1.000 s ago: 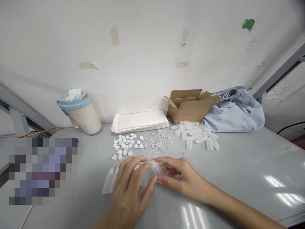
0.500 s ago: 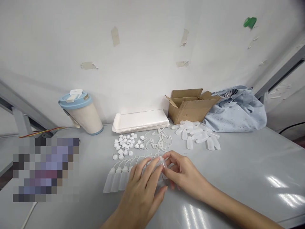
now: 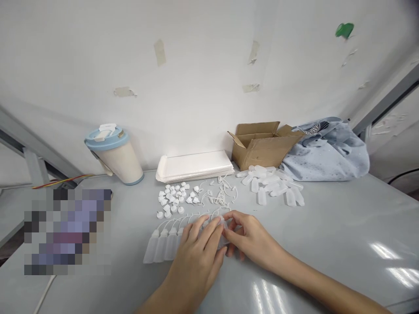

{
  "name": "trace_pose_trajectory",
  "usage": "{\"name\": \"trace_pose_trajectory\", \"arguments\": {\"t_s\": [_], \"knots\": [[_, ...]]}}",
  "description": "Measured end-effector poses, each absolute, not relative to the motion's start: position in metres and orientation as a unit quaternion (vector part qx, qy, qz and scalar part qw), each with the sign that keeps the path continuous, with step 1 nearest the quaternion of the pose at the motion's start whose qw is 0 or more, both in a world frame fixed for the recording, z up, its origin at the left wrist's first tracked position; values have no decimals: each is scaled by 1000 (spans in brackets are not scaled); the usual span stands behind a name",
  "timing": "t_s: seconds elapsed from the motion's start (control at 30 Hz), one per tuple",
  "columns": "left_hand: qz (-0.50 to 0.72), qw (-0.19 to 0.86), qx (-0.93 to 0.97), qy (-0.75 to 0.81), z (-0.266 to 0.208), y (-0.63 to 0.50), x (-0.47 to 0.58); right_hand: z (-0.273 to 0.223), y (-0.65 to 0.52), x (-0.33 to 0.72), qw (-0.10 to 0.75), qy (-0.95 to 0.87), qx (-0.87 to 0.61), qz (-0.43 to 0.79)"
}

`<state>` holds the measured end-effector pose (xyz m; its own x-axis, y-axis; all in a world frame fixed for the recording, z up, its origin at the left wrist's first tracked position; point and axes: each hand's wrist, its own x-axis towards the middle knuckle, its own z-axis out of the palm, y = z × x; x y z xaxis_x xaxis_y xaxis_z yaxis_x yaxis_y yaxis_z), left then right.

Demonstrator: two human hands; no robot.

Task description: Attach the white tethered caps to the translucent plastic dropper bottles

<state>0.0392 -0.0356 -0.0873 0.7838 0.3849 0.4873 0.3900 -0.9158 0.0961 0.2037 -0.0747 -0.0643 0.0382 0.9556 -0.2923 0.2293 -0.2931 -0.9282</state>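
Observation:
Small translucent squeeze bottles lie side by side in a row, each with a thin white strap curving from its neck. My left hand rests palm down across the row, fingers stretched out and hiding several bottles. Its fingertips touch the neck area of the bottle at the right end. My right hand pinches that end bottle between thumb and fingers near its top. Beyond the hands lie loose white caps and a tangle of thin white straps.
Loose bottles are heaped at the right, before an open cardboard box and a blue cloth bag. A stack of white sheets lies against the wall. On the left are a tumbler and a blurred-out item.
The end bottle has shifted in against the row, and my left thumb has drawn closer to its fingers. My right hand has dipped slightly. The whole view has shifted slightly.

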Motion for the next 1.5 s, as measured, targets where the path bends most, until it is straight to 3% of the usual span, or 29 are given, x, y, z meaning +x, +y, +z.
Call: {"name": "trace_pose_trajectory", "arguments": {"t_s": [0.57,1.5], "knots": [[-259,25,-943,-206,-91,-34,39,-68,-75,215,261,-609,-662,350],[-274,31,-925,-262,-92,-36,39,-62,-73,217,244,-605,-672,350]]}}
